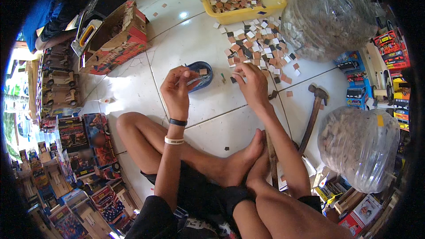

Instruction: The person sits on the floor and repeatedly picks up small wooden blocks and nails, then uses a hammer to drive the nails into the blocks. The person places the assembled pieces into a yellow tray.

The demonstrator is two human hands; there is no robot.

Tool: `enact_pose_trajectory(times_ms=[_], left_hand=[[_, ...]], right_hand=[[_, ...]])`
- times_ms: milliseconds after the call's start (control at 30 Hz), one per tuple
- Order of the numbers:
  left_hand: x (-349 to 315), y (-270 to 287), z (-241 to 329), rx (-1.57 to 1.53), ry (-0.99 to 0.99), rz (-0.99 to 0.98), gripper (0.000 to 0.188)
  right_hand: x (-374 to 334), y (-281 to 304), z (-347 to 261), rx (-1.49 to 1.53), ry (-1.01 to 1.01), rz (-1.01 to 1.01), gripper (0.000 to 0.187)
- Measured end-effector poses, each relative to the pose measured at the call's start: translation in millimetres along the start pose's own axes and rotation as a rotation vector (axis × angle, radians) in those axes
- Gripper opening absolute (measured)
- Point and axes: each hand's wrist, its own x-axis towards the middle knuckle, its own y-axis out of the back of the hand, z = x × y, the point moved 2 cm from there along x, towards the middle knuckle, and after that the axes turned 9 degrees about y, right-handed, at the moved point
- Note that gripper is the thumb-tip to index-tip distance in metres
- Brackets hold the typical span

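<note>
My left hand is raised over the floor with thumb and fingers pinched together; anything between them is too small to make out. Just beyond it stands a blue oval tin, with a small brown square at its top. To the right, my right hand is also pinched. A small dark square shows close to its fingertips, and I cannot tell whether they grip it. Past that hand lies a loose heap of small brown, white and black square pieces on the tiles.
A yellow basin holds more squares at the back. Stuffed clear plastic bags and a hammer lie on the right. A cardboard box with a hacksaw and wooden toy trucks line the left. Another person's arm shows there.
</note>
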Motion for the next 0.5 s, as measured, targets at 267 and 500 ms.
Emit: enact_pose_trajectory(times_ms=[267,500], left_hand=[[-26,-46,-51,-0.067,0.195,-0.192,0.017],[-17,-85,-83,0.155,0.067,-0.279,0.016]], right_hand=[[-59,21,-8,-0.085,-0.193,-0.034,0.017],[-57,18,7,-0.12,-0.187,-0.014,0.016]])
